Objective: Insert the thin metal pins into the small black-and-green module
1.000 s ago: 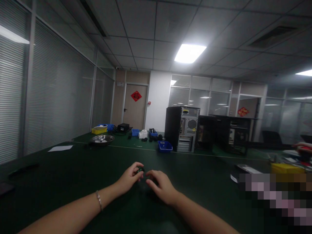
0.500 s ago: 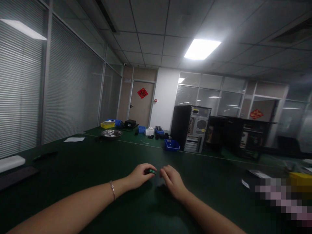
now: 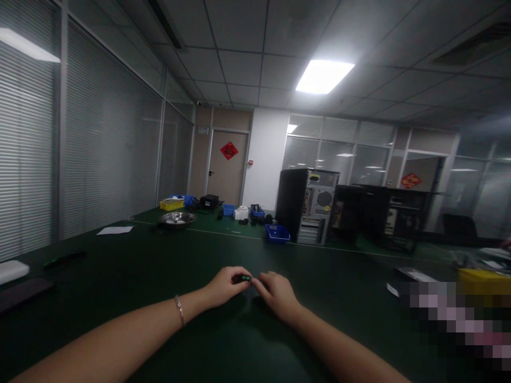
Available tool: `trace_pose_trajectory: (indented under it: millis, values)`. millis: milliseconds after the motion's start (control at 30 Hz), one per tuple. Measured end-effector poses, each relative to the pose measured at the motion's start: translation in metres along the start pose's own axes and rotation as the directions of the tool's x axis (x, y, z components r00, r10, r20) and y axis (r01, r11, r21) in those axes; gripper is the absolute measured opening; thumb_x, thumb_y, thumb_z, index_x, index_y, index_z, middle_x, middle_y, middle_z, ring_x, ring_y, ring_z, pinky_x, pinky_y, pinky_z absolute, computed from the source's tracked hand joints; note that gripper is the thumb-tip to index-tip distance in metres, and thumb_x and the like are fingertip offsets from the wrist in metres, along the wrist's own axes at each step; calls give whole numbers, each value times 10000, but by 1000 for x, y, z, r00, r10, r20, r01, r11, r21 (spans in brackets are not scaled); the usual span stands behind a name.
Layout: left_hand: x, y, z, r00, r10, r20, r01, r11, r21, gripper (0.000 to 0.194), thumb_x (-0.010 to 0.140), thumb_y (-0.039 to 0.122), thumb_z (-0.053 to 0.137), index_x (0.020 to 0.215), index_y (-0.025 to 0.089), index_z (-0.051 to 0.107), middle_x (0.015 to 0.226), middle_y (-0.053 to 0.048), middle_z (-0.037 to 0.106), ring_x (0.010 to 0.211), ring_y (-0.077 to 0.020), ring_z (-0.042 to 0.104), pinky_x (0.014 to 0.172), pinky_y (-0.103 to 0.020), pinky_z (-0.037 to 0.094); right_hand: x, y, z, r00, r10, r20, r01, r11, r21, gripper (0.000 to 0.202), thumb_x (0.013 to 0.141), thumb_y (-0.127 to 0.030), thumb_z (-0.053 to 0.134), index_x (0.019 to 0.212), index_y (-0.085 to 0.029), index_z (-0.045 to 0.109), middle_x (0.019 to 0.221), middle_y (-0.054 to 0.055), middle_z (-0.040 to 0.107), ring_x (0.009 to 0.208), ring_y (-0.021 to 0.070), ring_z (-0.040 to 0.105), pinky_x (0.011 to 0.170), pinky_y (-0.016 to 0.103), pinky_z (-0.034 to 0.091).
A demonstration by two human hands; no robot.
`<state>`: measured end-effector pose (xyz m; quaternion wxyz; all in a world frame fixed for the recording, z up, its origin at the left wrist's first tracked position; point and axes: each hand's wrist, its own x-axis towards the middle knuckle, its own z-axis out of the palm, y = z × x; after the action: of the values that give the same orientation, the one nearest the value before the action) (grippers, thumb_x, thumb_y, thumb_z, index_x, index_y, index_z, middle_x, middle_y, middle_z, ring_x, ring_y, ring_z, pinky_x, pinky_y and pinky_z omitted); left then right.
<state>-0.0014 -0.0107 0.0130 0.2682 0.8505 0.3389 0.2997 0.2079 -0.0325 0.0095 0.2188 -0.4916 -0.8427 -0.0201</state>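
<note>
Over the green tabletop [image 3: 167, 266], nearer its front edge, the left hand [image 3: 227, 285] pinches a small dark-and-green piece [image 3: 245, 278]; the right hand's [image 3: 277, 291] half-curled fingers meet it, apparently touching.

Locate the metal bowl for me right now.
In the head view, the metal bowl sits left of centre on the far part of the green table, between the white sheet and the blue trays.
</note>
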Motion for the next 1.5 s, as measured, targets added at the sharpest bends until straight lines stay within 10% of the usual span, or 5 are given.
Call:
trace_pose_trajectory:
  millis: [1500]
  values:
    - [-3,4,-1,997,24,-76,-21,999,39,219,959,271,621,1146,157,637,1155,-78,674,1019,-253,664,882,-465,548,2,1,-4,998,-45,-31,46,998,36,192,1003,-296,554,945,-150,665,923,26,689,832,173,670,767,358,556]
